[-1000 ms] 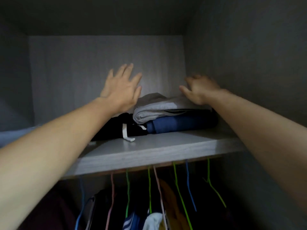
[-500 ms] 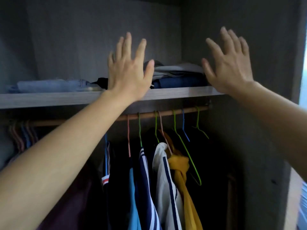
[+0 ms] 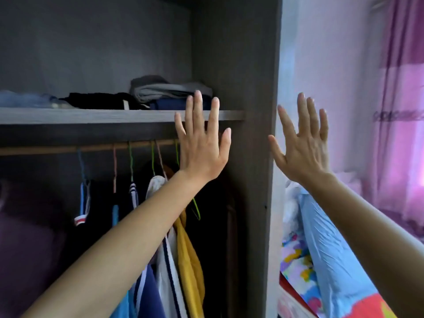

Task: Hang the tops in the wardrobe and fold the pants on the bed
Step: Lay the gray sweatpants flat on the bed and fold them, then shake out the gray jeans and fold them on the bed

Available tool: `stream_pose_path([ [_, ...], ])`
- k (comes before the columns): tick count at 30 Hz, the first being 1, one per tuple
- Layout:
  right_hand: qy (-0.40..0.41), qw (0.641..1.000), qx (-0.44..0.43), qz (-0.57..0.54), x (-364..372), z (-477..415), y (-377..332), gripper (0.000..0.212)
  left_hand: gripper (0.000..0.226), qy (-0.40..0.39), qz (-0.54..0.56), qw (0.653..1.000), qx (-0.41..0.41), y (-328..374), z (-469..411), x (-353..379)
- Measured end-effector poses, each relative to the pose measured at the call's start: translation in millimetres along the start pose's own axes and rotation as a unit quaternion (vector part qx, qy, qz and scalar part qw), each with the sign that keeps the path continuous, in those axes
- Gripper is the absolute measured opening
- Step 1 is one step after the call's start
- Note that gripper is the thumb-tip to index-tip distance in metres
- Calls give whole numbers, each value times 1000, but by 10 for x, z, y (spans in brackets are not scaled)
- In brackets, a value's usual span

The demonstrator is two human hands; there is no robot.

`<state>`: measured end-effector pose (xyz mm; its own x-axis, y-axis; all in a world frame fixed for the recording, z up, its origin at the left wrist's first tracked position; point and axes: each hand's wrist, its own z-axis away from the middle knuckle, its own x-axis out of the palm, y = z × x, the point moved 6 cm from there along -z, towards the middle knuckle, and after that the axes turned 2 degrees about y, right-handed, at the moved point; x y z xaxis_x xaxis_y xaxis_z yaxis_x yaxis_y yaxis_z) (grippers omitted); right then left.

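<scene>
Both hands are raised with fingers spread and hold nothing. My left hand [image 3: 202,148] is in front of the wardrobe shelf [image 3: 91,115] and the wooden rail [image 3: 68,148]. My right hand [image 3: 302,145] is to the right of the wardrobe's side panel [image 3: 254,134]. On the shelf lie folded pants: a grey pair [image 3: 165,89] on a navy pair [image 3: 169,103], a black pair [image 3: 98,99] and a pale blue pair [image 3: 27,98]. Tops hang on coloured hangers under the rail, among them a white striped top [image 3: 169,271] and a mustard top [image 3: 190,260].
Right of the wardrobe is a pale wall [image 3: 332,65] with a purple curtain [image 3: 403,111]. Below my right arm lie a light blue pillow [image 3: 325,249] and colourful bedding [image 3: 296,267]. A dark purple garment [image 3: 25,249] hangs at the far left.
My hands have left the folded pants on the shelf and drawn back, fingers spread. The view has swung down and to the right, so the wall, curtain and bedding now show.
</scene>
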<state>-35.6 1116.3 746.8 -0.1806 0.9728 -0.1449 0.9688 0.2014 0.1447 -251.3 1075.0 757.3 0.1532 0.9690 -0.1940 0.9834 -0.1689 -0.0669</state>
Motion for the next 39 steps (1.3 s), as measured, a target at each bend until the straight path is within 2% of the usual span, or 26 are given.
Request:
stream_pose_path([
  [4,-32,999,17,22,-252,513,1002,67,65,1,39,999,7,1013,7,249],
  [8,-107,990,41,80,-575,1190,2237,71,66,-35,90,995,6,2276,163,635],
  [13,-195,965,83,154,-1143,1996,3687,74,69,-96,154,983,34,3870,575,1025],
  [20,-288,916,164,227,-1875,3179,5175,78,68,-152,261,947,109,5731,1034,1526],
  [25,-365,868,211,261,-2296,4102,6046,80,73,-198,336,908,154,7092,1440,1983],
  [30,-420,801,247,348,-2754,4539,7144,85,74,-222,405,870,173,8479,1652,2432],
  [34,-442,745,303,396,-3101,4820,7983,88,77,-306,448,817,193,9614,1879,2851],
  [39,-446,690,387,418,-3517,5485,8620,84,80,-405,442,754,268,10848,2529,3127],
])
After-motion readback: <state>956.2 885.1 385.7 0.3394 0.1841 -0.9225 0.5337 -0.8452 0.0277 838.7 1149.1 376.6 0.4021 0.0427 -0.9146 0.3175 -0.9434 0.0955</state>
